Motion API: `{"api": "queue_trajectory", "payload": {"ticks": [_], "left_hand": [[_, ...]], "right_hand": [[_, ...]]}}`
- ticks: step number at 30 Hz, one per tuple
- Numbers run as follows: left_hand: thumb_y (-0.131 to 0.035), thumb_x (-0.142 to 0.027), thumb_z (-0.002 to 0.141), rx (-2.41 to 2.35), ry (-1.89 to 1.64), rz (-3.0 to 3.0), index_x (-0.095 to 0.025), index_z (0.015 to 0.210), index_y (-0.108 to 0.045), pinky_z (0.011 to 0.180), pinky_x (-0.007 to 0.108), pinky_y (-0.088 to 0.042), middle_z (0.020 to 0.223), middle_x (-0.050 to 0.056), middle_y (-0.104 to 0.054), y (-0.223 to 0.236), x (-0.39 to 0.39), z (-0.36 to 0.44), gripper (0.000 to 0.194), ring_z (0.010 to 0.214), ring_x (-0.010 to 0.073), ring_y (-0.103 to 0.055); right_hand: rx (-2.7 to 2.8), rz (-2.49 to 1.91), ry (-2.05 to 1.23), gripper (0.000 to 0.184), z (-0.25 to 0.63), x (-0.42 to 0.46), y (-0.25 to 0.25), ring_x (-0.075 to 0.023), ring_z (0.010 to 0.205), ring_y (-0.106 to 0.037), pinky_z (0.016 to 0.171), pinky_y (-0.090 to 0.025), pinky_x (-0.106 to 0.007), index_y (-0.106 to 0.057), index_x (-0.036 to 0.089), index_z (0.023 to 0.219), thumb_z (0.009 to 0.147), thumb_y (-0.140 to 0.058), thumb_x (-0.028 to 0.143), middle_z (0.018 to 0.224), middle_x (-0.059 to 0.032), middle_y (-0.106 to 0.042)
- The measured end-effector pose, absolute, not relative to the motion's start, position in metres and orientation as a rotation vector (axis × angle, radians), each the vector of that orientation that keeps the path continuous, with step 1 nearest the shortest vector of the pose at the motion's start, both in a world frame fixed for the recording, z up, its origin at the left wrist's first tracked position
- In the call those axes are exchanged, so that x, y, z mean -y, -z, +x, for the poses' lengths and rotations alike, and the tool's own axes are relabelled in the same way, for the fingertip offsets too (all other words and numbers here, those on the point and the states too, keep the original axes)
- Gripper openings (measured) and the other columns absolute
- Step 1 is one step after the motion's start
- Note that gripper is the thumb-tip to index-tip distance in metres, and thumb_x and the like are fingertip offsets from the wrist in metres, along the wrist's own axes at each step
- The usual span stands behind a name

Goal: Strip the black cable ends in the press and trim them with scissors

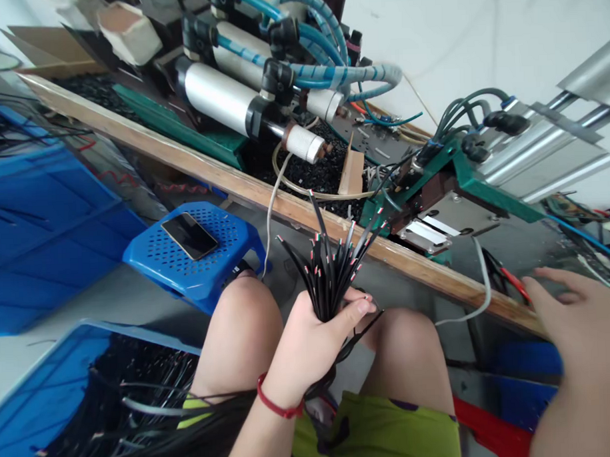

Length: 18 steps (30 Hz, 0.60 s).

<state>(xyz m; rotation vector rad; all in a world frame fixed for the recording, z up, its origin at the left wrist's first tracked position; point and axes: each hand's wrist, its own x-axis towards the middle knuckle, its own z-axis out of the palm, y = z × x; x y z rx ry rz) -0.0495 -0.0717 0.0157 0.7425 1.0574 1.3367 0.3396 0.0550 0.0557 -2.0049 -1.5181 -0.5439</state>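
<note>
My left hand (pixel 319 334) is closed around a bundle of black cables (pixel 332 287) above my knees. The cables' upper ends fan out and show short stripped tips with red, white and green wires; a few ends look grey. Lower down, the bundle hangs below the hand, partly hidden by it. At the right, my right hand (pixel 578 312) is over the bench edge with thumb and forefinger apart. Its fingertips are close to a tool with a red handle (pixel 516 285); whether they touch it I cannot tell.
A wooden-edged bench (pixel 223 185) carries metal air cylinders (pixel 220 98), blue hoses and a green-framed machine (pixel 449 210). A phone (pixel 189 235) lies on a blue stool (pixel 230 241). At lower left, a blue crate (pixel 35 398) holds more cables.
</note>
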Motion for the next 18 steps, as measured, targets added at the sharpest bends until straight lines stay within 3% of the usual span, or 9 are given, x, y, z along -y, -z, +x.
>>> {"api": "queue_trajectory", "payload": {"ticks": [1, 3, 5, 6, 9, 11, 13, 15, 18], "left_hand": [[-0.088, -0.038, 0.09, -1.057, -1.349, 0.729, -0.016, 0.087, -0.085, 0.047, 0.025, -0.026, 0.062, -0.002, -0.067, -0.015, 0.071, -0.049, 0.023, 0.051, 0.0089, -0.038], [-0.09, -0.038, 0.089, -1.062, -1.37, 0.718, -0.017, 0.086, -0.083, 0.046, 0.025, -0.025, 0.057, -0.005, -0.059, -0.013, 0.071, -0.048, 0.023, 0.049, 0.0082, -0.036], [-0.09, -0.037, 0.09, -1.075, -1.379, 0.73, -0.017, 0.088, -0.086, 0.046, 0.025, -0.024, 0.053, -0.007, -0.051, -0.011, 0.072, -0.048, 0.021, 0.048, 0.0082, -0.035], [-0.089, -0.037, 0.09, -1.082, -1.379, 0.744, -0.017, 0.089, -0.087, 0.046, 0.025, -0.024, 0.054, -0.007, -0.05, -0.01, 0.072, -0.048, 0.02, 0.048, 0.0083, -0.036], [-0.089, -0.036, 0.091, -1.109, -1.372, 0.775, -0.017, 0.096, -0.092, 0.046, 0.026, -0.026, 0.057, -0.006, -0.049, -0.008, 0.075, -0.05, 0.021, 0.049, 0.009, -0.038], [-0.088, -0.043, 0.095, -1.128, -1.369, 0.77, -0.016, 0.109, -0.092, 0.048, 0.025, -0.029, 0.06, -0.006, -0.049, -0.008, 0.076, -0.051, 0.031, 0.051, 0.0092, -0.039], [-0.084, -0.055, 0.1, -1.149, -1.386, 0.744, -0.015, 0.122, -0.089, 0.049, 0.023, -0.032, 0.065, -0.006, -0.051, -0.008, 0.076, -0.051, 0.046, 0.052, 0.0089, -0.038], [-0.082, -0.068, 0.101, -1.171, -1.435, 0.692, -0.014, 0.125, -0.083, 0.05, 0.022, -0.034, 0.068, -0.006, -0.051, -0.008, 0.077, -0.05, 0.059, 0.053, 0.0083, -0.038], [-0.087, -0.076, 0.093, -1.196, -1.503, 0.612, -0.016, 0.113, -0.075, 0.048, 0.021, -0.034, 0.066, -0.009, -0.048, -0.008, 0.078, -0.047, 0.064, 0.053, 0.008, -0.037]], "right_hand": [[1.451, -1.995, 0.518, 0.004, 0.314, -0.04, -0.049, -0.0262, 0.056, -0.065, 0.064, -0.043, -0.046, -0.093, 0.026, 0.081, 0.08, -0.089, 0.028, 0.063, -0.0105, -0.075], [1.494, -1.702, 0.382, 0.013, 0.252, -0.004, -0.032, -0.0287, 0.069, -0.074, 0.072, -0.055, -0.046, -0.093, 0.024, 0.09, 0.088, -0.082, 0.031, 0.082, -0.0137, -0.084], [1.823, -1.385, -0.191, 0.018, 0.19, 0.032, -0.015, -0.0298, 0.092, -0.084, 0.081, -0.063, -0.041, -0.091, 0.025, 0.101, 0.101, -0.077, 0.036, 0.107, -0.013, -0.09], [1.922, -1.296, -0.44, 0.019, 0.163, 0.046, -0.007, -0.0265, 0.089, -0.084, 0.078, -0.064, -0.036, -0.091, 0.025, 0.11, 0.103, -0.077, 0.036, 0.113, -0.0111, -0.091], [1.931, -1.185, -0.822, 0.03, 0.114, 0.067, 0.013, -0.0203, 0.074, -0.077, 0.067, -0.058, -0.029, -0.084, 0.023, 0.093, 0.112, -0.066, 0.038, 0.094, -0.0069, -0.088], [1.9, -1.287, -0.906, 0.048, 0.106, 0.063, 0.025, -0.0198, 0.068, -0.073, 0.066, -0.055, -0.029, -0.076, 0.023, 0.082, 0.116, -0.056, 0.048, 0.078, -0.0056, -0.081], [1.898, -1.473, -0.97, 0.054, 0.111, 0.049, 0.04, -0.0201, 0.063, -0.071, 0.064, -0.054, -0.028, -0.075, 0.023, 0.083, 0.116, -0.048, 0.055, 0.069, -0.0046, -0.076], [1.912, -1.651, -0.977, 0.051, 0.119, 0.031, 0.052, -0.0205, 0.057, -0.069, 0.061, -0.051, -0.028, -0.072, 0.023, 0.077, 0.113, -0.052, 0.052, 0.06, -0.0039, -0.069], [1.907, -1.846, -0.831, 0.048, 0.127, 0.013, 0.056, -0.0216, 0.054, -0.067, 0.058, -0.042, -0.029, -0.059, 0.024, 0.056, 0.102, -0.07, 0.037, 0.052, -0.0069, -0.064]]}}
